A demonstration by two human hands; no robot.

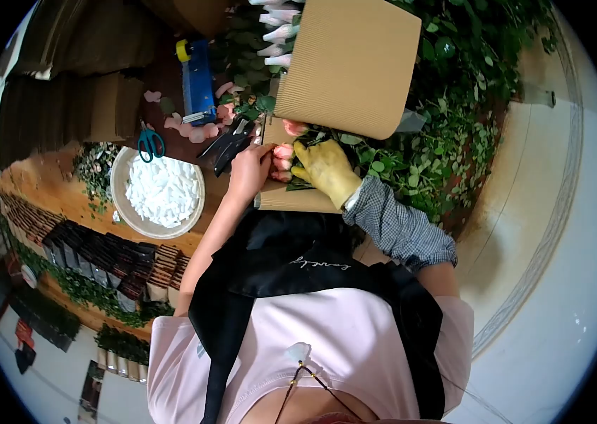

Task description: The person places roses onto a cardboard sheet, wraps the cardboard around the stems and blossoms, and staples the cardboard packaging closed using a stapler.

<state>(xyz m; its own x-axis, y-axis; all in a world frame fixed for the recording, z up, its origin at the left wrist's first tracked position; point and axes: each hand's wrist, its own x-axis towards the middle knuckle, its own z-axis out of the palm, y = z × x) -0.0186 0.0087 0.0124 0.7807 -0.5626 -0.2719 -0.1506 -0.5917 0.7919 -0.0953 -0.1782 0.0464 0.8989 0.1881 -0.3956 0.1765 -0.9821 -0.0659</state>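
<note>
Pink roses (282,164) lie in a row on corrugated cardboard (298,202) in front of my chest. My left hand (249,171) is bare and comes in from the left, its curled fingers at the rose heads. On the other side, my right hand (328,169) wears a yellow rubber glove and a checked sleeve cover (397,222); its fingers bend around the roses just below their heads. Another pink rose (295,127) sits slightly farther off, partly under a raised cardboard flap (348,67). The stems are mostly hidden by the glove and flap.
Left of my arm stands a round tub (118,205) of small white pieces, with teal-handled scissors (150,143) at its rim. A black stapler-like tool (231,145), a blue tape dispenser (198,81) and loose petals (196,132) lie beyond. Leafy stems (447,155) pile up at the right.
</note>
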